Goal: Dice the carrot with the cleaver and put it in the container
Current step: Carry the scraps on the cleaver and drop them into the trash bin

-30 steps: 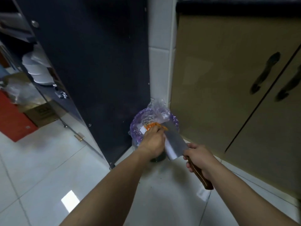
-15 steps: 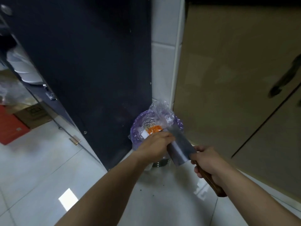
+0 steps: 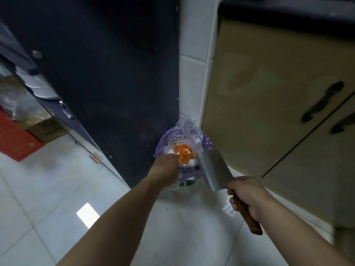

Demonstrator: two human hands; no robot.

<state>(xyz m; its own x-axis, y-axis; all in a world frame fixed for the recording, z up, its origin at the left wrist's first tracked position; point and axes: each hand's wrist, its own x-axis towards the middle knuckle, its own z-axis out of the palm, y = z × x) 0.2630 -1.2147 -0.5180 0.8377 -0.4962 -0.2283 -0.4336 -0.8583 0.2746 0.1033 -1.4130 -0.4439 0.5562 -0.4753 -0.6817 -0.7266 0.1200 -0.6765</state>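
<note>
Orange diced carrot (image 3: 185, 153) lies in a loose heap inside a small floor bin lined with a purple plastic bag (image 3: 161, 145). My left hand (image 3: 165, 167) hovers over the bin's near rim, fingers pointing down toward the dice and holding nothing. My right hand (image 3: 249, 194) grips the cleaver's brown wooden handle. The steel blade (image 3: 213, 169) is bare and tilts up over the bin's right edge, just right of the carrot.
The bin stands in a corner between a dark panel (image 3: 115, 73) on the left and beige cabinet doors (image 3: 269, 112) with black handles on the right. A cardboard box (image 3: 48, 127) and stacked white plates (image 3: 38, 87) are at far left. The floor is white tile.
The carrot dice that my left hand pressed on the blade have slid off into the bin. The blade has drawn back to the right, apart from my left hand.
</note>
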